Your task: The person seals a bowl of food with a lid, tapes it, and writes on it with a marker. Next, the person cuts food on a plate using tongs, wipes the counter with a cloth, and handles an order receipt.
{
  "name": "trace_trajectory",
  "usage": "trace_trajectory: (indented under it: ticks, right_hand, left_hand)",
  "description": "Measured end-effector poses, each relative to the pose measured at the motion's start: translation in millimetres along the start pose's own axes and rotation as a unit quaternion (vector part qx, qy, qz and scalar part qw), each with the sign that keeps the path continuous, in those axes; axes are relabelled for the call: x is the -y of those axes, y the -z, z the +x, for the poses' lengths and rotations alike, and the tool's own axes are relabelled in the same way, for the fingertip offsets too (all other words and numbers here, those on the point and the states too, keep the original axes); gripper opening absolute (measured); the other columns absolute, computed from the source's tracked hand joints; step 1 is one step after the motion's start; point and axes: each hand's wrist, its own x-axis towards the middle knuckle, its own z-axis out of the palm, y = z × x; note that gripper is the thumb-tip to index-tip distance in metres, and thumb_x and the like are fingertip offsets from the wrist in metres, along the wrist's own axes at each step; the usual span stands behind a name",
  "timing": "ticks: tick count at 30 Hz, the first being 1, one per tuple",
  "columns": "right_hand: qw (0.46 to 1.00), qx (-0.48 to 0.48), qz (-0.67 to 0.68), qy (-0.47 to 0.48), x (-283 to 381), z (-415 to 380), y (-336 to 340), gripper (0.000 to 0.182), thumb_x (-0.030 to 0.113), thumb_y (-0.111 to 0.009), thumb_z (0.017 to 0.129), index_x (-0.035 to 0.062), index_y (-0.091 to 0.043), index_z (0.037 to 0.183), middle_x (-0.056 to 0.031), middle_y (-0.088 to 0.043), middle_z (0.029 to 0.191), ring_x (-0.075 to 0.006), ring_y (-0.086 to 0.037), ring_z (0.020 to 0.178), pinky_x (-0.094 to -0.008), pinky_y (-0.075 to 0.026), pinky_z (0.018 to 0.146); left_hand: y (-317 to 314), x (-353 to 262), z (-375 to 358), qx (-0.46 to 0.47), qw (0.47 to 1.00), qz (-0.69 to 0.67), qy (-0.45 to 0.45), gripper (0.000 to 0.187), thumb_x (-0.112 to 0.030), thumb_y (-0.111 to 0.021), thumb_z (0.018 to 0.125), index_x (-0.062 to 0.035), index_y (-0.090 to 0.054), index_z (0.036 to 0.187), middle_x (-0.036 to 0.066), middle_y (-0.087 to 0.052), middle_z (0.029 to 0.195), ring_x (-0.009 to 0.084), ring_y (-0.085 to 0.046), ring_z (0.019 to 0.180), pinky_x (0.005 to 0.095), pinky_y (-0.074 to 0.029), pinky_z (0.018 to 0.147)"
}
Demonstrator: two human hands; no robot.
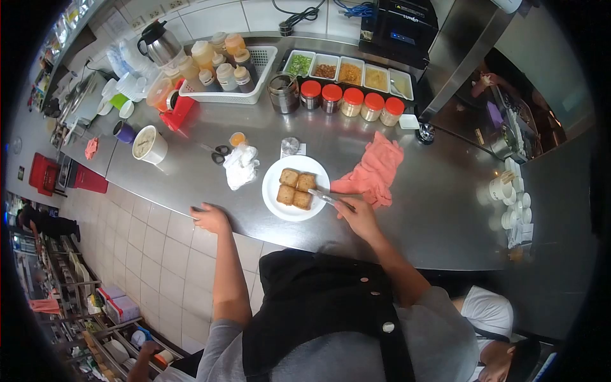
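Note:
Four browned square pieces of food sit close together on a round white plate at the counter's front. My right hand is closed around a slim metal utensil with a dark handle end. Its tip reaches the right-hand pieces. To the left, my left hand rests at the counter's front edge, fingers apart and holding nothing. Between that hand and the plate lies a crumpled white cloth. A salmon-coloured towel is spread right of the plate.
Behind the plate stand red-lidded jars and a row of topping trays. A white basket holds several sauce bottles. Scissors and a white tub are at left. Another person is close at lower right.

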Motion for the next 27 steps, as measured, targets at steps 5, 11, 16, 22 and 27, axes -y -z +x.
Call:
trace_trajectory:
  ticks: [5,11,16,22,27]
  right_hand:
    - [0.998,0.008,0.057,0.036,-11.2,0.0,-7.3,0.031,0.034,-0.063,0.091,0.0058,-0.072,0.103,-0.0023,-0.065,0.065,-0.0098,-0.06,0.062,-0.0282,-0.045,0.06]
    - [0.998,-0.023,0.053,0.015,-8.4,10.3,4.5,0.03,0.03,-0.061,0.092,0.0016,-0.071,0.095,-0.0016,-0.064,0.064,-0.0086,-0.057,0.06,-0.0271,-0.043,0.057]
    - [0.998,-0.022,0.049,0.03,-13.6,9.2,-12.3,0.029,0.031,-0.061,0.092,0.0049,-0.072,0.093,-0.0023,-0.064,0.064,-0.0104,-0.058,0.057,-0.0301,-0.043,0.055]
    - [0.994,-0.018,-0.06,0.089,29.0,-13.9,7.9,0.026,0.031,-0.062,0.09,0.0086,-0.072,0.097,-0.0078,-0.066,0.069,-0.0224,-0.064,0.062,-0.0361,-0.048,0.059]
    - [0.966,0.074,-0.167,0.183,36.4,-28.9,4.5,0.025,0.028,-0.062,0.089,0.0098,-0.07,0.104,-0.0119,-0.067,0.082,-0.0311,-0.065,0.072,-0.0412,-0.05,0.064]
  left_hand:
    - [1.0,-0.2,-0.4,0.002,1.0,-0.004,0.003,0.051,-0.034,-0.051,0.097,-0.0151,-0.035,0.141,0.026,-0.042,0.131,0.0434,-0.052,0.111,0.0522,-0.047,0.089]
    - [3.3,-1.7,-0.1,0.007,1.0,-0.005,0.003,0.05,-0.035,-0.051,0.097,-0.0148,-0.036,0.14,0.025,-0.041,0.132,0.0435,-0.052,0.111,0.052,-0.046,0.089]
    - [1.1,-0.3,0.1,-0.008,1.0,0.0,0.0,0.05,-0.035,-0.051,0.097,-0.0151,-0.036,0.14,0.025,-0.041,0.133,0.0437,-0.053,0.111,0.052,-0.047,0.089]
    - [-1.7,1.9,2.1,-0.002,1.0,0.006,0.002,0.05,-0.035,-0.051,0.097,-0.0155,-0.036,0.14,0.025,-0.04,0.134,0.0438,-0.053,0.111,0.0519,-0.047,0.088]
    - [-3.5,2.1,1.7,-0.02,1.0,0.007,-0.009,0.051,-0.039,-0.05,0.096,-0.0179,-0.036,0.141,0.026,-0.043,0.131,0.0429,-0.053,0.112,0.052,-0.049,0.087]
